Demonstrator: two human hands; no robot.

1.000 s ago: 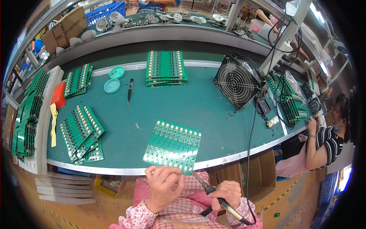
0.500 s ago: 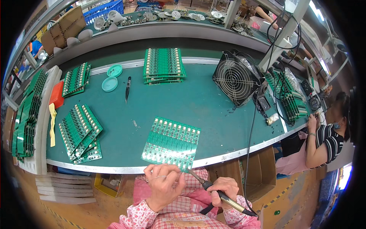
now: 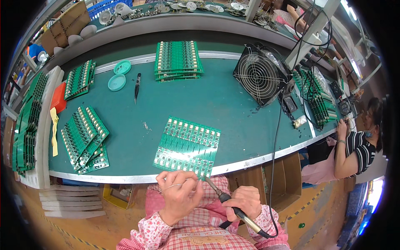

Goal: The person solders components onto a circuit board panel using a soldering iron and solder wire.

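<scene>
the green circuit board [image 3: 187, 148] lies at the front edge of the desk [image 3: 246, 133], probably for easy reach. the right hand [image 3: 245, 202] grips the soldering iron [image 3: 224, 196], tip by the board's corner; the left hand [image 3: 179, 201] pinches thin wire [image 3: 171, 186], seemingly to keep it near.

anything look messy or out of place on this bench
Pale crumbs lie scattered on the green tabletop, left of the circuit board, like spilled debris. The near-left board stack is fanned out askew, unlike the neater back stack.
</scene>
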